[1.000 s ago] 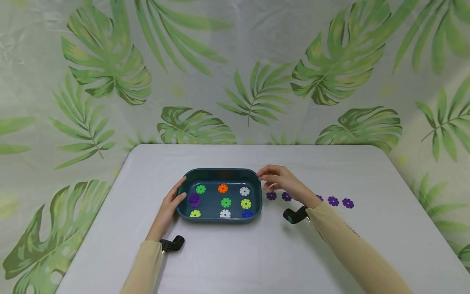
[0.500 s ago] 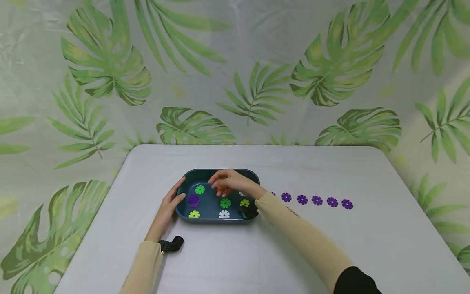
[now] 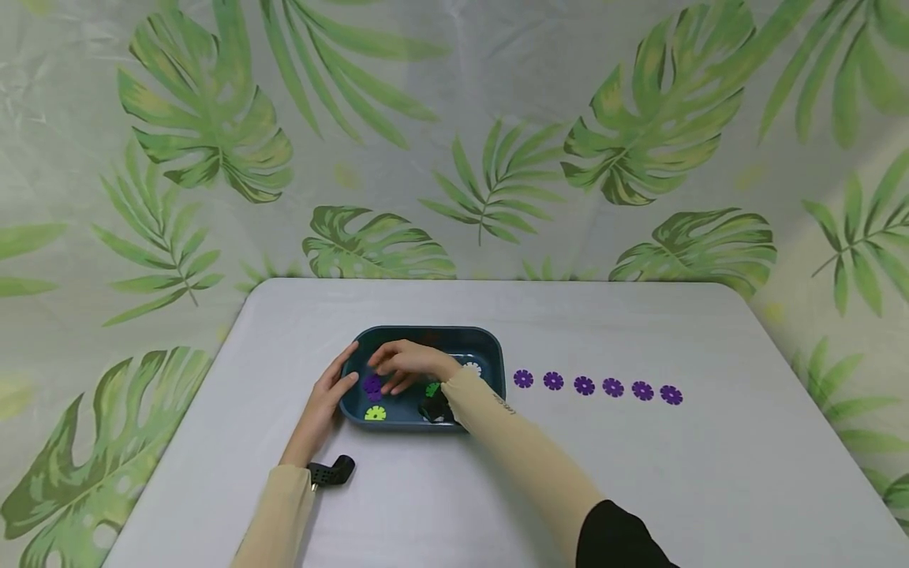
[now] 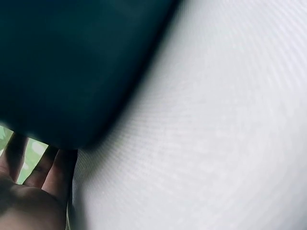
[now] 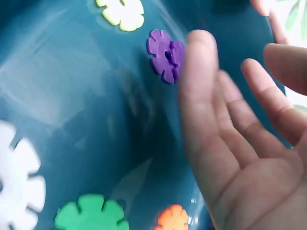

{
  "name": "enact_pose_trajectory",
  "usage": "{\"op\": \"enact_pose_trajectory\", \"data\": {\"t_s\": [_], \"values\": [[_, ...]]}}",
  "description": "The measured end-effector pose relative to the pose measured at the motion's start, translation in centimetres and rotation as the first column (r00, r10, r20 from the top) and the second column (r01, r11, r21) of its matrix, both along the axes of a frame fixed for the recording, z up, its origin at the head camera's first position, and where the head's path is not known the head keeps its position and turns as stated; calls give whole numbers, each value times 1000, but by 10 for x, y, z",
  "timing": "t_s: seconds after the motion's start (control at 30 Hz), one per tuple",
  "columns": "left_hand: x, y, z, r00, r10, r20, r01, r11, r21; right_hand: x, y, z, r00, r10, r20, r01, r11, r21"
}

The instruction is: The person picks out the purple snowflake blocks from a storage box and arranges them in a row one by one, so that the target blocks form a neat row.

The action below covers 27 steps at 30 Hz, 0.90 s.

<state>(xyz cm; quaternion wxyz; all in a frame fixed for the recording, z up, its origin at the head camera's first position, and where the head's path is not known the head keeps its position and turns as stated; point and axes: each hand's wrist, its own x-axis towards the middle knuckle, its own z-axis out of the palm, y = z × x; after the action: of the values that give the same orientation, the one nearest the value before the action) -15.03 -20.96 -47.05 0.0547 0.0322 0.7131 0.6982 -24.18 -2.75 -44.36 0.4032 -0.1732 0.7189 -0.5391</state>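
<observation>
A dark teal tray (image 3: 419, 427) stands on the table with several flower-shaped notched plastic discs in it. My left hand (image 3: 328, 398) holds the tray's left end; in the left wrist view its fingers (image 4: 56, 175) lie against the outer wall. Above the tray's left half is my right hand (image 3: 412, 360), fingers apart and holding nothing. Close by its fingertips lie overlapping purple discs (image 5: 163, 53), partly hidden by the index finger. Other discs in the tray are yellow-green (image 3: 375, 413), green (image 5: 92, 214), orange (image 5: 172, 218) and white (image 5: 19, 179).
Right of the tray, several purple discs form a row on the white table (image 3: 440, 505), from the nearest disc (image 3: 523, 379) to the farthest disc (image 3: 671, 395). A leaf-patterned cloth (image 3: 497, 102) hangs behind the table.
My right hand has moved left, from the tray's right rim over the orange disc to beside the purple discs. The purple row has come fully into view. My left hand stays put.
</observation>
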Motion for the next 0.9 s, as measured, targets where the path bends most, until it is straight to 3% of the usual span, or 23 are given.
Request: {"op": "enact_pose_trajectory", "data": {"t_s": [0.2, 0.67, 0.9], "values": [[0, -1, 0, 1000, 5, 9, -5, 1000, -11, 0, -14, -3, 998, -17, 54, 16, 999, 29], [0, -2, 0, 1000, -3, 7, 3, 1000, -2, 2, -22, -5, 1000, -6, -29, 9, 993, 122], [-1, -2, -1, 1000, -1, -3, 1, 1000, 0, 0, -23, -5, 1000, 0, 7, 0, 995, 97]]}}
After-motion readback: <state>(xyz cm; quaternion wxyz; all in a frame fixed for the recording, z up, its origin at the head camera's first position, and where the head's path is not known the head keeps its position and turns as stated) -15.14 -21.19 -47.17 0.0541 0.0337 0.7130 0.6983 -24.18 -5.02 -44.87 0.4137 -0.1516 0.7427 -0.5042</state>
